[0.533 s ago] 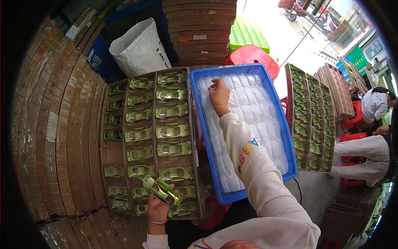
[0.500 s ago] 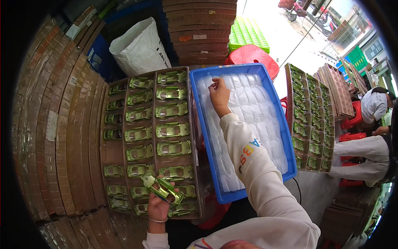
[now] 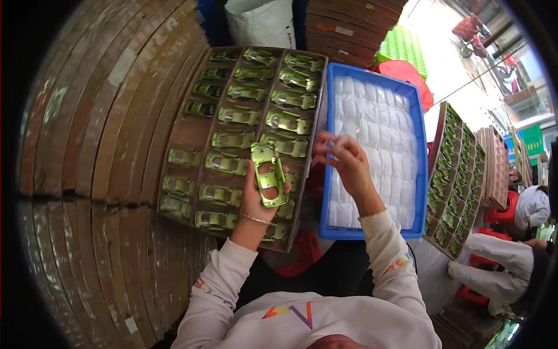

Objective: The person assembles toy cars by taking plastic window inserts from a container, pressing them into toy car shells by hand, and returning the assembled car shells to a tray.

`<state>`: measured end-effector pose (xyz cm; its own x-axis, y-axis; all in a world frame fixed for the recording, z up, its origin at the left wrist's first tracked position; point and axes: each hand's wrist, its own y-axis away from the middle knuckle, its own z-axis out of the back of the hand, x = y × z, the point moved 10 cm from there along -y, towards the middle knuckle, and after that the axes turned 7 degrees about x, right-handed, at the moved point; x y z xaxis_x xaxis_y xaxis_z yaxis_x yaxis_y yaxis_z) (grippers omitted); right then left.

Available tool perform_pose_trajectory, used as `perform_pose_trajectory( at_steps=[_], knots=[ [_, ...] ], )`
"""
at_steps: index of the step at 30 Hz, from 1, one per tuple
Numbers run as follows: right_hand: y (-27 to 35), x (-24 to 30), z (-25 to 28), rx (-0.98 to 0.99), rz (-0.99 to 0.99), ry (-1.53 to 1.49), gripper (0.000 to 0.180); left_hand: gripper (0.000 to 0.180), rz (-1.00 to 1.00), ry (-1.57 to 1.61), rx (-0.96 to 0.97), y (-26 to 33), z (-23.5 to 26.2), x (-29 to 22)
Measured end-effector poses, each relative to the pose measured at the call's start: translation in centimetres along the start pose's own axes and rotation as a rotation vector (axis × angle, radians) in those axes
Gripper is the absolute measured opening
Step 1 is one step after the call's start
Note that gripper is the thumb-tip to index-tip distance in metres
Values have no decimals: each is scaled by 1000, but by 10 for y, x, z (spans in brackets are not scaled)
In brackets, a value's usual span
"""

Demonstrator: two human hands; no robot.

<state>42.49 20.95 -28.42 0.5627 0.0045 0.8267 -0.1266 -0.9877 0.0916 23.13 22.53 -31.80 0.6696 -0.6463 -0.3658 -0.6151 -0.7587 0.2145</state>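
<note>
My left hand [image 3: 254, 200] holds a shiny green toy car body shell [image 3: 263, 153], its fingers and thumb around the sides. The shell has cut-out window openings and is above a brown cardboard tray [image 3: 192, 131]. Rows of similar green shells lie in this tray, a few of them darker at its far left. My right hand [image 3: 347, 164] hovers over the near left edge of a blue plastic crate [image 3: 372, 235], fingers bent and smeared by motion. Whether anything is between them cannot be made out. Inside the crate, white packets [image 3: 372, 139] lie in rows.
Stacked brown trays [image 3: 110, 99] wall off the left side. A white sack [image 3: 261, 23] and another tray stack [image 3: 343, 29] stand behind. Beyond the crate are a red stool [image 3: 407, 75] and another tray of green shells [image 3: 456, 174]. A person [image 3: 500, 262] is at the right.
My right hand has drawn back from the crate's far left part toward its near left edge. My left hand has brought the shell rightward and up, more upright. The whole view has shifted.
</note>
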Motion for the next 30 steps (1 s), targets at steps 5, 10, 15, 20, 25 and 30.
perform_pose_trajectory(
  at_steps=[5, 10, 15, 20, 25, 30],
  knots=[
    [62, -21, -62, 142, -37, 379, 8, 56, -53, -43, 8, 30, 4, -2],
    [111, 17, -143, 275, 415, 1122, 20, 56, -78, -14, -6, 48, 8, 1],
    [137, 8, -176, 334, 589, 1578, 23, 60, -58, 2, 7, 66, 2, 6],
    [152, 7, -199, 376, 790, 1712, 23, 59, -79, 81, -36, 72, 1, 9],
    [157, 8, -203, 352, 767, 1766, 24, 59, -57, 108, -11, 74, -2, 13],
    [158, 6, -208, 359, 761, 1812, 22, 57, -58, 74, -26, 74, -6, 15]
  ],
)
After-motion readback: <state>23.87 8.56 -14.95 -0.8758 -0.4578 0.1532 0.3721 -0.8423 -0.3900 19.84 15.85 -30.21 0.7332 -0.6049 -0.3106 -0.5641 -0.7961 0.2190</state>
